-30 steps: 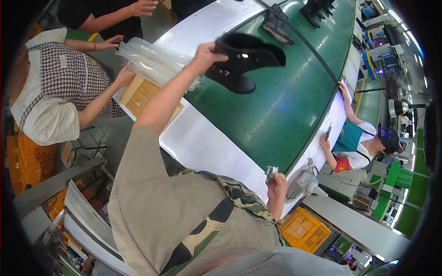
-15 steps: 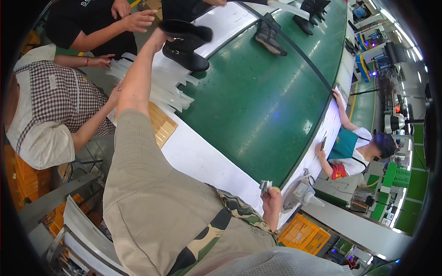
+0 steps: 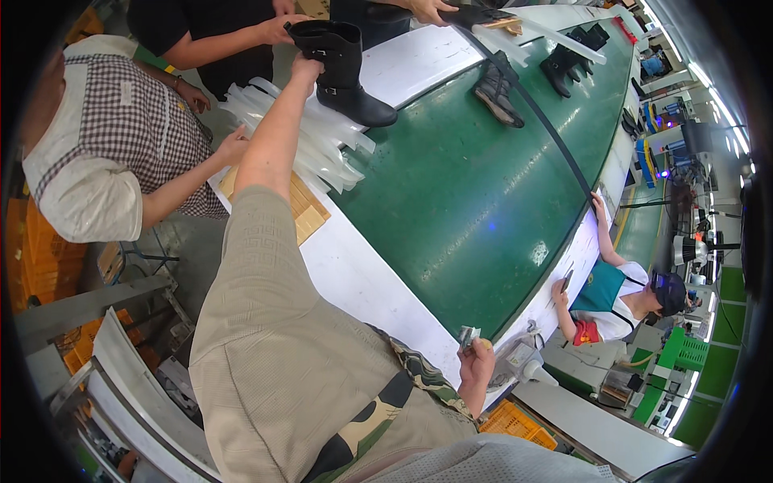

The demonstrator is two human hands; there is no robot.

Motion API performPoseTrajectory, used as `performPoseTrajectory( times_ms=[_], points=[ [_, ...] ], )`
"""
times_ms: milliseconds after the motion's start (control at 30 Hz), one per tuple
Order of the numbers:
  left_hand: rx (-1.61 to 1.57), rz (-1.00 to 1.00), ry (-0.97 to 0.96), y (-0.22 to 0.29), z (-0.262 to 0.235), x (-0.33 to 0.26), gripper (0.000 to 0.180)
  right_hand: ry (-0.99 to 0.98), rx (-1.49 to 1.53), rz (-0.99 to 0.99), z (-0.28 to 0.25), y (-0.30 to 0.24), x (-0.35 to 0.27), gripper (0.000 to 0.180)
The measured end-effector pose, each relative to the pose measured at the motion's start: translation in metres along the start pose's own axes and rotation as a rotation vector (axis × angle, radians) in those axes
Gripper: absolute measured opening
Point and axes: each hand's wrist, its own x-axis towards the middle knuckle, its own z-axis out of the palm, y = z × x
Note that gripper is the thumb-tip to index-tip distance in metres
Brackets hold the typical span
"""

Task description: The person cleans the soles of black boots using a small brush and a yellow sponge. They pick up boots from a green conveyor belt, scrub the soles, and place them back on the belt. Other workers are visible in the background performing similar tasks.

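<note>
My left hand (image 3: pixel 306 71) is stretched far forward and left, its fingers closed on the shaft of a black buckled boot (image 3: pixel 348 90). The boot is upright with its toe to the right, over the near end of the green conveyor surface (image 3: pixel 451 193); whether its sole touches anything I cannot tell. A co-worker's hand (image 3: pixel 283 29) is at the boot's top edge. Close to my body, my right hand (image 3: pixel 477 364) pinches a small silvery piece (image 3: pixel 468 335), too small to name, above the white table edge (image 3: pixel 378 278).
White translucent plastic sheets (image 3: pixel 310 153) and a wooden board (image 3: pixel 310 213) lie by my left arm. A grey boot (image 3: pixel 498 92) and several black boots (image 3: pixel 560 71) stand farther along. A clear bottle (image 3: pixel 519 358) is beside my right hand. Co-workers flank the line; a black strap (image 3: pixel 555 137) crosses it.
The boot in my left hand has come more upright and shows its side and buckles. The co-worker's hand now meets its top. My right hand keeps its hold; the whole view has shifted slightly.
</note>
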Motion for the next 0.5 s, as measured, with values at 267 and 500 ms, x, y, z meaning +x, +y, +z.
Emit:
performPoseTrajectory(
  times_ms=[267, 500],
  points=[
    [-0.104, -0.121, 0.013, 0.028, 0.001, -0.076, 0.031, -0.016, 0.032, -0.032, -0.032, 0.014, -0.021, 0.009],
    [-0.292, -0.332, -0.462, -0.004, 0.006, -0.262, 0.018, -0.081, 0.051, -0.039, -0.065, 0.022, -0.027, 0.009]
  ],
)
